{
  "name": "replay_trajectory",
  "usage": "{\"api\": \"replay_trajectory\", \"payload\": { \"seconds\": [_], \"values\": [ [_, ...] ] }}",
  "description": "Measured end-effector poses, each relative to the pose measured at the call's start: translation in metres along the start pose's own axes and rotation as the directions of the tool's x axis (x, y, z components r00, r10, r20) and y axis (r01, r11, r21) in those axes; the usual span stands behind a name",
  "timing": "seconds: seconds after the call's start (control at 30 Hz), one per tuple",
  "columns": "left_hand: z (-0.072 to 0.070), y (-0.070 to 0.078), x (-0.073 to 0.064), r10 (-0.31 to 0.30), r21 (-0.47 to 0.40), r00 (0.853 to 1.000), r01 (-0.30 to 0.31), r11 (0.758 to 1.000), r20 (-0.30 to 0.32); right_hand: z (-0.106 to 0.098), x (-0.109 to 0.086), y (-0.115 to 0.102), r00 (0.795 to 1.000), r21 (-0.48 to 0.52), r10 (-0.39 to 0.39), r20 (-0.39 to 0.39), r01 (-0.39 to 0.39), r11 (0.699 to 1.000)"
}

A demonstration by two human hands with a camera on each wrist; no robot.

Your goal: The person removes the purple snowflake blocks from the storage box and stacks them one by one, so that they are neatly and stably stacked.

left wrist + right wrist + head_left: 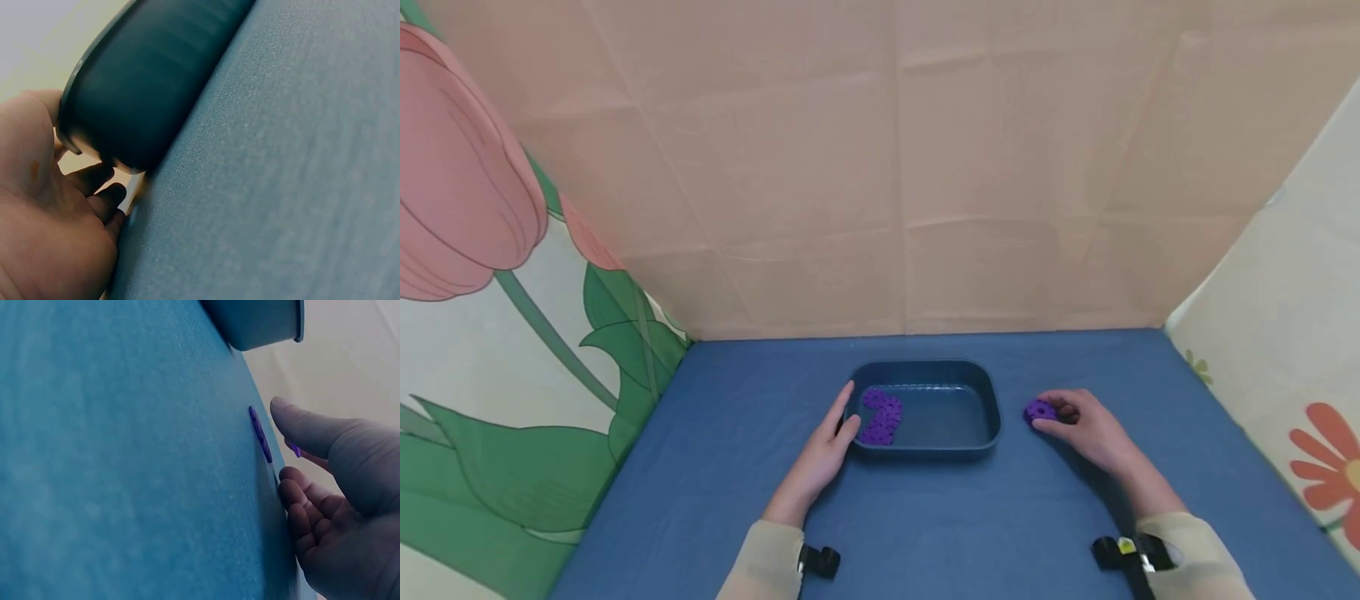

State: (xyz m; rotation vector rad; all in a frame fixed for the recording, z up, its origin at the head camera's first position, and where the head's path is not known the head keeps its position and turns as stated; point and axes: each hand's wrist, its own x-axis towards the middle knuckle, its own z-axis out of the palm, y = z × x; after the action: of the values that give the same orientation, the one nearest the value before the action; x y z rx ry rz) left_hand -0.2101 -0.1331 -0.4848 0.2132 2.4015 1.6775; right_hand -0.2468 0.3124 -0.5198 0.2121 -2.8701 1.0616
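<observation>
Purple, the flat piece (1037,411) lies just left of my right hand (1086,427), the nearer; whether I pinch it, I cannot tell; my left hand (824,454), unclenched, touches the tray (940,453).

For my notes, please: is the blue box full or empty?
Neither: purple pieces lie at the left end of the box, and the rest of its floor is bare.

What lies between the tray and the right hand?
In the head view, at least one purple piece lies by the right hand; from there to the tray, the blue cloth is bare.
</observation>
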Motion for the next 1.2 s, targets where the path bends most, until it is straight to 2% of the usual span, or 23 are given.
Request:
{"api": "replay_trajectory", "payload": {
  "seconds": [0.33,0.83,1.07,1.2],
  "values": [
    [0.000,0.002,-0.001,-0.013,0.000,1.000,0.013,1.000,-0.006,0.003,0.005,0.000,0.998,-0.074,-0.069,0.007,0.070,0.995],
    [-0.001,0.001,0.000,-0.007,-0.007,1.000,0.007,1.000,0.018,0.003,0.007,-0.003,0.998,-0.091,-0.055,0.032,0.057,0.994],
    [0.003,-0.027,0.014,-0.008,-0.031,1.000,0.007,1.000,-0.009,0.002,0.007,-0.003,0.998,-0.080,-0.044,0.036,0.047,0.996],
    [0.005,-0.034,0.017,0.010,-0.025,0.999,-0.011,1.000,-0.035,0.002,0.007,-0.003,0.999,-0.076,-0.041,0.035,0.044,0.996]
  ]
}}
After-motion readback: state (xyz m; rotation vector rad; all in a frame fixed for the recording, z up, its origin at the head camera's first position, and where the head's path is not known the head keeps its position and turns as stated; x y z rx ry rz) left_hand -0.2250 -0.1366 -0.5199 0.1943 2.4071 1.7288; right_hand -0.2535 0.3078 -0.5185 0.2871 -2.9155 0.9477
